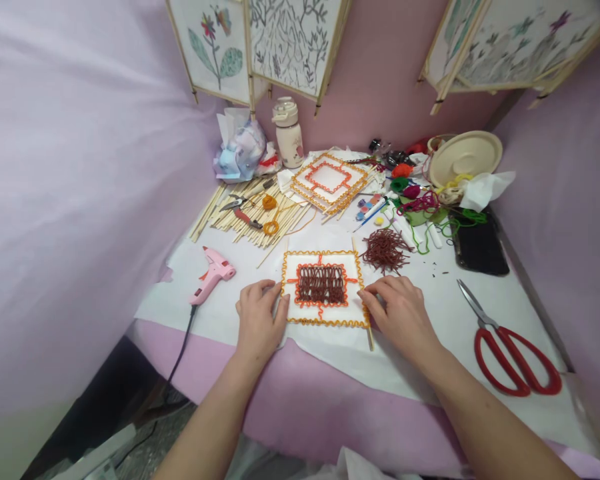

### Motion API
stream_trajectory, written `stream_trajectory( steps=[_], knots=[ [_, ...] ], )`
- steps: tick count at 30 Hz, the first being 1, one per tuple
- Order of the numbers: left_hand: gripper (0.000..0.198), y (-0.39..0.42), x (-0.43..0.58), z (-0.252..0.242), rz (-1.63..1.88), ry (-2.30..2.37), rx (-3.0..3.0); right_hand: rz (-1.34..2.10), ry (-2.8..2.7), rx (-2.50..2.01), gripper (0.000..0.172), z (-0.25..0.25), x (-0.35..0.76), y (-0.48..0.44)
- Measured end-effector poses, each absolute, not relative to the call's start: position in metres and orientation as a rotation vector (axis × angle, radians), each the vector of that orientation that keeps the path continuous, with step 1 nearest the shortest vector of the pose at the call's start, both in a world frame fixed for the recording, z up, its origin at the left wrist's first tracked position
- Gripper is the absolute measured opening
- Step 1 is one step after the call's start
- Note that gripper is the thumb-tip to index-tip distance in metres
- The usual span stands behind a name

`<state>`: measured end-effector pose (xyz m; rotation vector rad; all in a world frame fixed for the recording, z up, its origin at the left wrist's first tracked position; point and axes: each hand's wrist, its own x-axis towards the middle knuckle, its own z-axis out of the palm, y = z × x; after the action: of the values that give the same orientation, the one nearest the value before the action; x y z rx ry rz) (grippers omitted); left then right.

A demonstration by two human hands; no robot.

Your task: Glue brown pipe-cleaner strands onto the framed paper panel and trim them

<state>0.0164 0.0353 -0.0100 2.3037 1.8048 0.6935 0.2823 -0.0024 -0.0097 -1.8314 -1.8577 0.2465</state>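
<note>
Left hand: the left hand (260,319) lies flat and bare against the panel's left edge.
Right hand: the right hand (397,313) reaches in from the other side, its fingertips on the panel's right edge.
Fingers: the left fingers (275,297) and right fingers (375,293) are relaxed and slightly spread, pressing lightly; neither hand is clenched or grasping anything.
Panel: a flat white square panel (300,310) sits near the surface's front edge, between the hands, bordered by crinkled orange-yellow cord. An inner orange rectangle encloses ropy brown yarn (321,283) in tight vertical loops.
Stick: a thin wooden stick (369,337) pokes out past the panel's lower right corner.
Surface: the surface (330,413) is draped in smooth pink cloth under a white sheet (420,360).
Beside the panel: a tangled heap of loose brown yarn (385,250) lies just beyond the right hand; a glossy pink glue gun (211,273) lies left, its dark cord trailing over the front edge.
Right side: red-looped scissors (515,363) lie open near the right edge.
Far edge: a bundle of pale bamboo sticks (250,210) lies near the back left corner, beside a finished square frame (327,180) with zigzag orange trim.
</note>
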Motion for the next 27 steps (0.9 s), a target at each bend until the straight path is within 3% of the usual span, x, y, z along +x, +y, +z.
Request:
stream_trajectory(
  steps=[7,16,22,27],
  knots=[
    [0.04,0.037,0.012,-0.012,0.984,1.549,1.986,0.405,-1.751,-1.778,0.03,-0.019,0.284,0.001],
    [0.076,0.032,0.021,0.004,1.064,1.113,0.853,0.46,-1.718,-1.701,0.029,-0.021,0.279,0.004],
    [0.068,0.031,0.015,0.014,1.223,1.124,0.695,0.55,-1.426,-1.493,0.029,-0.014,0.284,0.011],
    [0.055,0.039,0.005,0.015,1.397,1.024,0.595,0.861,-1.133,-1.406,0.026,0.021,0.287,0.064]
  ],
)
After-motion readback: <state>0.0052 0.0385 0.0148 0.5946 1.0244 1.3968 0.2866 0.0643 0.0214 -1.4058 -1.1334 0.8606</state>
